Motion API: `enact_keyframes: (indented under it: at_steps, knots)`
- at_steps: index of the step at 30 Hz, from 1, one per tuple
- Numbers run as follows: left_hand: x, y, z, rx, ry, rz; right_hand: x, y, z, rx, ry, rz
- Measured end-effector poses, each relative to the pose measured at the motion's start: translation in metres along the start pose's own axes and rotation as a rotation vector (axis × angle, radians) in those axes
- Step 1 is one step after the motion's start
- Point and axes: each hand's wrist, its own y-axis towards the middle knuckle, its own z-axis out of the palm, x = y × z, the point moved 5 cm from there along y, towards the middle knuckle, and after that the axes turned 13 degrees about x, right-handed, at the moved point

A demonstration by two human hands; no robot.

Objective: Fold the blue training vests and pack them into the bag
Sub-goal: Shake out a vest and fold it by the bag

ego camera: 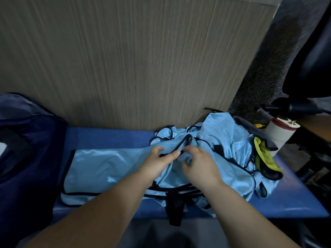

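Two hands, one light-blue vest [100,167] spread on the blue bench [107,136]. The left hand [157,163] pinches its black strap [186,140]; the right hand [200,163] curls its fingers into the fabric. A crumpled vest heap [222,133] lies alongside, number indeterminate, with one yellow vest [263,154]. One navy bag [26,140] sits at left, contents hidden.

The person's left hand [157,162] and right hand [200,163] are bare, with short, rounded fingers and full, soft-looking backs. The left forearm [100,208] and right forearm [247,212] are bare as well. They are broad and smooth, and uncovered all the way down to the lower edge of the view. Blur softens the fingertips, so the nails and knuckles cannot be made out.
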Motion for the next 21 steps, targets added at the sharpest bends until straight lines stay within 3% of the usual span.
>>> enact_keyframes:
  at_steps: [2,5,13,17,21]
  knots:
    - [-0.003,-0.001,0.003,0.029,0.117,0.034,-0.007,-0.001,0.001,0.001,-0.165,-0.004]
    - [-0.003,0.002,0.001,-0.024,0.368,0.046,-0.021,0.001,0.015,0.164,-0.364,0.046]
    - [0.007,0.001,-0.020,-0.234,0.592,0.073,-0.044,0.002,0.021,0.285,-0.612,0.122]
    - [-0.002,-0.007,-0.013,-0.343,1.016,0.181,-0.040,0.003,0.020,0.288,-0.676,0.138]
    - [0.003,-0.002,0.010,-0.161,1.184,0.211,-0.026,0.007,0.019,0.252,-0.790,0.095]
